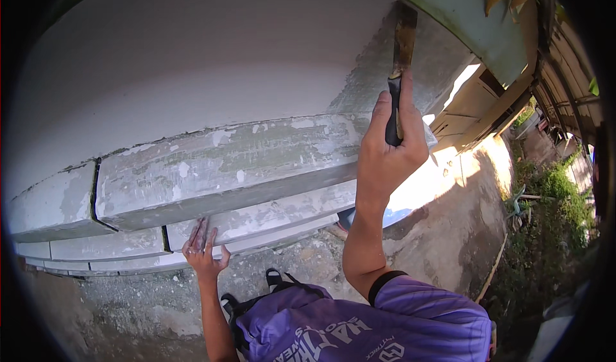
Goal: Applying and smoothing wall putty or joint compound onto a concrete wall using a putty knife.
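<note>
My right hand (393, 153) is wrapped round the black handle of a putty knife (404, 38), index finger stretched along it toward the blade. The worn, stained blade lies up against the wall (212, 54), beside a rough grey-green patch (369, 73) where the smooth pale coat ends. Lower down, my left hand (206, 256) has its fingers spread on a lower step of the moulding (269, 218). White dust or paste coats those fingertips, and I see nothing held there.
A patchy stepped moulding (231, 153) with dark vertical gaps juts from the wall. Above right hangs a pale green curved edge (494, 28). Rough concrete ground (443, 253) lies below, with green plants (558, 192) to the right and a slatted structure beyond.
</note>
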Motion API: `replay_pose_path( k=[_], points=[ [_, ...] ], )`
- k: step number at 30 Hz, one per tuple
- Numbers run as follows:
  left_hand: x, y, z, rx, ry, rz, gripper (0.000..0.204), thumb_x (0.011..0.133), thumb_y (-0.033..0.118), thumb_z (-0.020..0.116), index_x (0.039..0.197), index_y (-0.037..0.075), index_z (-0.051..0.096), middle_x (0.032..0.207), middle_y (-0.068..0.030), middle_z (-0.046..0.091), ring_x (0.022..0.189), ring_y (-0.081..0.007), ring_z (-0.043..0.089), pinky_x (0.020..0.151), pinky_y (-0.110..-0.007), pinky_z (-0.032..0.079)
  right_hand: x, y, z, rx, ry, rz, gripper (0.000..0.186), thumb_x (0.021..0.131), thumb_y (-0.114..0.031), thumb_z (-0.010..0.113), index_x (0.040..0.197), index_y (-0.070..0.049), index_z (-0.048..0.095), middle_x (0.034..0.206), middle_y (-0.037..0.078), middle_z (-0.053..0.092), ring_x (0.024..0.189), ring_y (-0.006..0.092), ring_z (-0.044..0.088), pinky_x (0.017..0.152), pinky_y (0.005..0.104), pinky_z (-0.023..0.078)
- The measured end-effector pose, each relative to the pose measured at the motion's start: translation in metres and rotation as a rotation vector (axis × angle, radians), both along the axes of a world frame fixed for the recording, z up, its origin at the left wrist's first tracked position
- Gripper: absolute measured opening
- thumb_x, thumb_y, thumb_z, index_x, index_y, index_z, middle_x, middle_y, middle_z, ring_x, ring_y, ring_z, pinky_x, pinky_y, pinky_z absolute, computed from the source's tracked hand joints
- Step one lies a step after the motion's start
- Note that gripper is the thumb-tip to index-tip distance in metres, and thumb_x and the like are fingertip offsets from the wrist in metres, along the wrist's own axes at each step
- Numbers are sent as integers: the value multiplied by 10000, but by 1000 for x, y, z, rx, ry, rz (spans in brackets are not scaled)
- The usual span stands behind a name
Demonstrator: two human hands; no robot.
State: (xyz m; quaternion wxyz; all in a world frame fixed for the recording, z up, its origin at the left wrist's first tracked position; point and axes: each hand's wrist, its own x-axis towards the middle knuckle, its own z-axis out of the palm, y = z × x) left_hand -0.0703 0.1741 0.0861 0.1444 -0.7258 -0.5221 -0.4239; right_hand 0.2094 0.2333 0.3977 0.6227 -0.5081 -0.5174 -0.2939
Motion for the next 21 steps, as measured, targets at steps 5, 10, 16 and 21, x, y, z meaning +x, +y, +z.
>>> replay_pose_path(
  k=[5, 10, 16, 21],
  points=[
    [0, 3, -6, 5, -8, -1, 477, 716, 219, 654, 1189, 158, 665, 1364, -98, 609, 1277, -255, 555, 1030, -365, 323, 2, -12, -20, -81, 31, 53, 442, 885, 0, 657, 1319, -84, 638, 682, 55, 502, 586, 135, 474, 522, 305, 394],
    [2, 3, 0, 11, -6, 9, 479, 715, 222, 655, 1190, 161, 671, 1354, -97, 617, 1276, -250, 557, 1025, -358, 324, -1, -4, 2, -31, 8, 33, 441, 885, 2, 653, 1320, -66, 632, 679, 55, 511, 584, 132, 474, 524, 297, 402],
    [0, 4, 0, 19, -9, 11, 487, 711, 220, 658, 1193, 160, 673, 1355, -94, 617, 1260, -247, 567, 1015, -359, 325, -1, -16, -19, -94, 34, 56, 442, 886, -2, 656, 1323, -62, 629, 683, 54, 532, 576, 122, 481, 524, 289, 409],
    [-1, 5, -1, 25, -16, 1, 471, 715, 219, 659, 1182, 159, 676, 1351, -99, 619, 1257, -245, 570, 1006, -352, 326, -5, -2, 4, -30, 30, 25, 439, 887, -6, 658, 1322, -57, 628, 687, 52, 534, 601, 131, 493, 540, 306, 419]
  ],
)
